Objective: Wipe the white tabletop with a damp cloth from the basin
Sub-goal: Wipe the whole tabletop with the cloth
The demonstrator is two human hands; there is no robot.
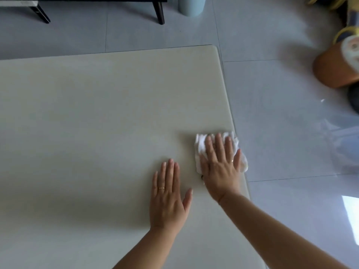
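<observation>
Table (97, 113) fills left & centre; floor (262, 84) lies behind it & to its right. Cloth (201, 141) on table at right edge, partly overhanging. Right hand (219, 167) flat on top of cloth. Left hand (169, 199) flat on table, just left of & nearer than right hand, apart from cloth. On floor behind table: furniture legs (159, 13), w/ cylindrical bin (191, 6) to their right.

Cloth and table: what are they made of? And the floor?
Cloth: looks like soft white terry or cotton; its surface is fluffy and bunches in folds under the right hand.
Table: hard, smooth, off-white top with a dull sheen and rounded corner; could be stone, laminate or painted wood, hard to tell.
Floor: glossy grey tiles, with joint lines and bright reflections.
</observation>
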